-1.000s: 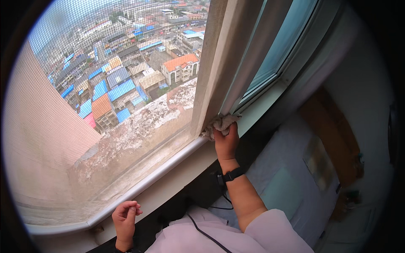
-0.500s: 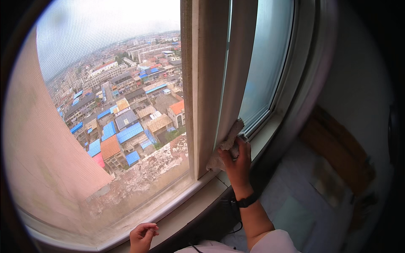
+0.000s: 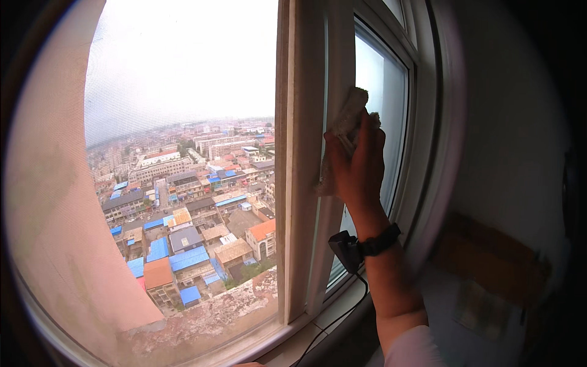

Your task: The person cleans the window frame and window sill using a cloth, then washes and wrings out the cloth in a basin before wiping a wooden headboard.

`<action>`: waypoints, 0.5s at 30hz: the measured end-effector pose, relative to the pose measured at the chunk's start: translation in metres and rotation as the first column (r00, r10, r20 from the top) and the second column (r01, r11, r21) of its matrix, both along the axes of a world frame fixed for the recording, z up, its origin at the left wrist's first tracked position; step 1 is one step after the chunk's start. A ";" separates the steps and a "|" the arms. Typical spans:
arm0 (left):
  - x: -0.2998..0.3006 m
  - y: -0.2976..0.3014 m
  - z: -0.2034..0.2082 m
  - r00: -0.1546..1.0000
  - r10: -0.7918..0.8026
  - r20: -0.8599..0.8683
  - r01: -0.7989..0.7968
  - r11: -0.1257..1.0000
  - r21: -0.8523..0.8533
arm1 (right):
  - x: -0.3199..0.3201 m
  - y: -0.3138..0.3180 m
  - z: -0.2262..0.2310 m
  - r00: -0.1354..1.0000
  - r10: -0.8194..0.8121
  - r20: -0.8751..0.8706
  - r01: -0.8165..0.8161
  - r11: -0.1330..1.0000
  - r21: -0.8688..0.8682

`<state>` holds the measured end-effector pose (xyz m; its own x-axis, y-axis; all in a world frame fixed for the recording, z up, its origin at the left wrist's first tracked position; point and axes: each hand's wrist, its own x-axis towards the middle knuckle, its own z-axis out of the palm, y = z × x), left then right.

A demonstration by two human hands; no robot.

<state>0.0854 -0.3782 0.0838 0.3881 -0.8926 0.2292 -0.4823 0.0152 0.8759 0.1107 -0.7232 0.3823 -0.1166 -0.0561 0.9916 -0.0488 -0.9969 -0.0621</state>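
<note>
My right hand [image 3: 361, 162] is raised with its fingers closed on a crumpled greyish cloth [image 3: 351, 113]. It presses the cloth against the upright frame bar [image 3: 336, 67] of the sliding window, beside the frosted glass pane [image 3: 388, 92]. One end of the cloth sticks out above my fingers, and another part hangs by the bar below my thumb. A dark band with a small black box [image 3: 346, 249] and a cable is strapped round my right wrist. My left hand is out of view.
At the left a mesh screen [image 3: 183, 73] covers the opening, with rooftops far below outside. The sill [image 3: 293, 345] runs along the bottom, the black cable crossing it. In the dim room at the right lies a brownish-orange thing [image 3: 489, 257].
My right hand has moved up the frame bar with the cloth, from near the sill to well above it. The view has tilted upward, and my left hand has left the picture.
</note>
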 end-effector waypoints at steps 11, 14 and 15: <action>0.010 -0.019 0.022 0.951 -0.046 0.306 0.084 0.990 -0.112 | 0.021 -0.027 0.180 0.971 -0.186 0.150 0.229 0.900 -0.370; 0.019 -0.022 0.018 0.923 -0.068 0.379 0.088 0.995 -0.037 | 0.029 -0.030 0.200 0.980 -0.109 0.169 0.179 0.856 -0.485; 0.021 -0.024 0.017 0.923 -0.066 0.380 0.087 0.995 -0.038 | 0.030 -0.030 0.204 0.969 -0.136 0.208 0.228 0.821 -0.524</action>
